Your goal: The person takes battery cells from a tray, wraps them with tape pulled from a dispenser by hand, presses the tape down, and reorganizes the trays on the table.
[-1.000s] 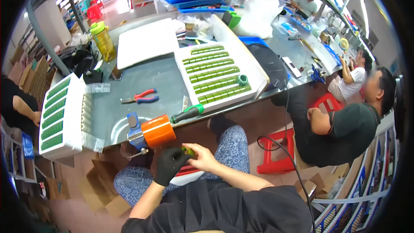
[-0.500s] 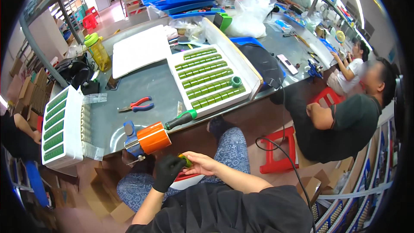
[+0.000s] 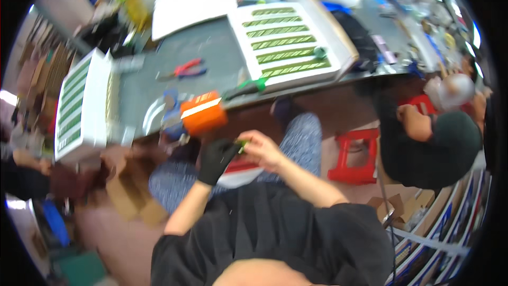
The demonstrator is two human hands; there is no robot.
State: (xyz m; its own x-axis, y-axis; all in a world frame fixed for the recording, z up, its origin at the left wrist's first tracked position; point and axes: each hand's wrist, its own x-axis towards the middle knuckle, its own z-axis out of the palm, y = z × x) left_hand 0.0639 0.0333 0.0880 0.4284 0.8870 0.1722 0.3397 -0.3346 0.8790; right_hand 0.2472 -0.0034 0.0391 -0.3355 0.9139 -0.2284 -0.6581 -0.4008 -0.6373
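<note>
My left hand [image 3: 216, 160] wears a black glove and my bare right hand [image 3: 260, 149] meets it over my lap; both pinch a small green piece [image 3: 241, 144] between their fingertips. Just above them an orange tape dispenser [image 3: 203, 115] sits at the grey table's near edge [image 3: 159, 95]. A white tray [image 3: 288, 42] with rows of green parts lies on the table to the upper right. Another white tray [image 3: 82, 103] of green parts stands at the left. The picture is blurred.
Red-handled pliers [image 3: 185, 68] lie on the table, and a green-handled tool [image 3: 248, 87] rests by the dispenser. A person in a dark top [image 3: 439, 145] sits at the right beside a red stool [image 3: 354, 154]. Cardboard boxes [image 3: 132, 201] lie on the floor at the left.
The view has swung and blurred, so the table and trays shifted in the picture. Both hands stay together on the small green piece over my lap.
</note>
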